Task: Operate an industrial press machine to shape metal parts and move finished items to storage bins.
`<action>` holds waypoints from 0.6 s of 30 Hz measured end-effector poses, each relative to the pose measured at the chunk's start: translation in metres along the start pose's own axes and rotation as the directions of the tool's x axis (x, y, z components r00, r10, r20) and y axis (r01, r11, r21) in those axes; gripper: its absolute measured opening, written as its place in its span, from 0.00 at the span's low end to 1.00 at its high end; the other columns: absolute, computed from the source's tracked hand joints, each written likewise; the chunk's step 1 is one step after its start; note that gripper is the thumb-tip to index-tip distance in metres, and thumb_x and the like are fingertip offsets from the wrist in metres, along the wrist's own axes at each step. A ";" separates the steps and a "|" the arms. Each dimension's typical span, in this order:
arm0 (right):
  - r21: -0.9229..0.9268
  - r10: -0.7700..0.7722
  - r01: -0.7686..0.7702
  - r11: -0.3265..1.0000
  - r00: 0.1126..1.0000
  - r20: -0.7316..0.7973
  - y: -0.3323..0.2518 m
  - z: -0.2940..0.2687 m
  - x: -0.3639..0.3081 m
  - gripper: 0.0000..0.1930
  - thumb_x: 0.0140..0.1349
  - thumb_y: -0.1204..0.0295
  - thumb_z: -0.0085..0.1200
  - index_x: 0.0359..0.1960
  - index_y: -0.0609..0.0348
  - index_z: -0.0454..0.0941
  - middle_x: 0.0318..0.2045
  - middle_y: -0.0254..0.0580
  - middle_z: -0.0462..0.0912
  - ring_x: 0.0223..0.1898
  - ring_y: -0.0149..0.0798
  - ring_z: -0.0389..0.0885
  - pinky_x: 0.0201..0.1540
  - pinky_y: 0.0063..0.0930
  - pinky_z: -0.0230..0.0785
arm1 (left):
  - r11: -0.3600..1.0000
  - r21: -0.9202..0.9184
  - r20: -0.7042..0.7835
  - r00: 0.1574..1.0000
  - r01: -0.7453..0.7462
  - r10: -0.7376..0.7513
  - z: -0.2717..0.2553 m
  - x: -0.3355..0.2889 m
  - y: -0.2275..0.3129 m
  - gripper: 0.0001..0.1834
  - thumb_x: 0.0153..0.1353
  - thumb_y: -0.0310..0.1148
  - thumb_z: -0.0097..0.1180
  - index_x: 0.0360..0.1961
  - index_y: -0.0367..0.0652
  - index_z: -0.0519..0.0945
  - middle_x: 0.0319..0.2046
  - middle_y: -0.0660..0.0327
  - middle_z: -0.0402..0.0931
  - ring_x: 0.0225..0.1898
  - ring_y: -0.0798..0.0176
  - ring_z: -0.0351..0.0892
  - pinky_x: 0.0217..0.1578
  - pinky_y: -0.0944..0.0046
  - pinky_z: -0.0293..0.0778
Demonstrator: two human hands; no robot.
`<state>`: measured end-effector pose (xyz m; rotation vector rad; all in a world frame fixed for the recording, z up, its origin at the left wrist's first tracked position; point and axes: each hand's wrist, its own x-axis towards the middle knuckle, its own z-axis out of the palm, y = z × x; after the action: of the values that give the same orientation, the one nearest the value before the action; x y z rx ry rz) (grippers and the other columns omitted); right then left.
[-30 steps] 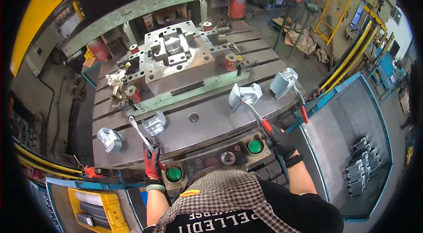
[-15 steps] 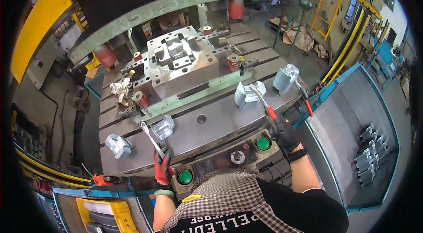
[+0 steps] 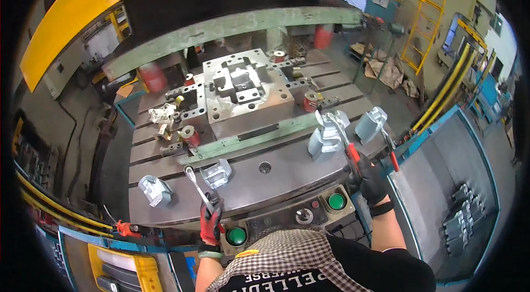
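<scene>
My right hand, in a black glove, is closed around red-handled tongs. Their jaws reach a silvery metal casting, which overlaps another casting; whether the two touch is unclear. My left hand, in a red and black glove, grips a second pair of metal tongs. Their rounded tip is beside a casting on the press bed, seemingly apart from it. Farther left lies one more casting. At the right, red-handled pliers rest against another casting.
A die block stands on the slotted press bed, beneath a green beam. A control panel with green buttons is in front of me. At right, a blue-edged metal bin contains several dark castings.
My right hand's tongs and their casting have risen relative to the casting beside them. The whole view has shifted, so the bed appears lower. My left hand keeps its tongs near the same casting.
</scene>
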<state>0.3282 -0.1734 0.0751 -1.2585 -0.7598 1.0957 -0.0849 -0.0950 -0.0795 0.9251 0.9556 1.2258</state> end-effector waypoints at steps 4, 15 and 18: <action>-0.059 -0.108 0.110 0.992 0.993 0.047 -0.011 0.041 0.039 0.22 0.67 0.54 0.38 0.55 0.52 0.70 0.29 0.27 0.72 0.21 0.20 0.63 0.22 0.15 0.55 | 0.990 -0.033 0.032 0.990 -0.139 0.140 0.003 0.004 0.001 0.30 0.56 0.24 0.48 0.62 0.39 0.58 0.54 0.55 0.67 0.56 0.59 0.69 0.58 0.61 0.60; -0.170 -0.141 0.186 0.968 0.959 0.245 0.002 0.209 0.209 0.20 0.65 0.49 0.42 0.44 0.51 0.70 0.23 0.26 0.68 0.17 0.20 0.62 0.18 0.17 0.55 | 0.989 0.022 0.016 0.989 -0.147 0.147 -0.004 0.010 -0.016 0.30 0.58 0.23 0.50 0.62 0.39 0.58 0.54 0.55 0.68 0.55 0.57 0.70 0.56 0.61 0.63; -0.238 -0.027 0.100 0.966 0.957 0.289 0.000 0.218 0.230 0.18 0.64 0.50 0.42 0.40 0.51 0.70 0.21 0.28 0.66 0.16 0.22 0.62 0.17 0.18 0.56 | 0.992 0.071 -0.006 0.994 -0.106 0.107 -0.006 0.009 -0.018 0.30 0.58 0.23 0.50 0.63 0.39 0.58 0.54 0.54 0.68 0.55 0.56 0.70 0.56 0.61 0.64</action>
<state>0.2056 0.1185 0.0898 -1.2902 -1.1805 1.1679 -0.0844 -0.0877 -0.0989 1.0380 0.9731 1.2938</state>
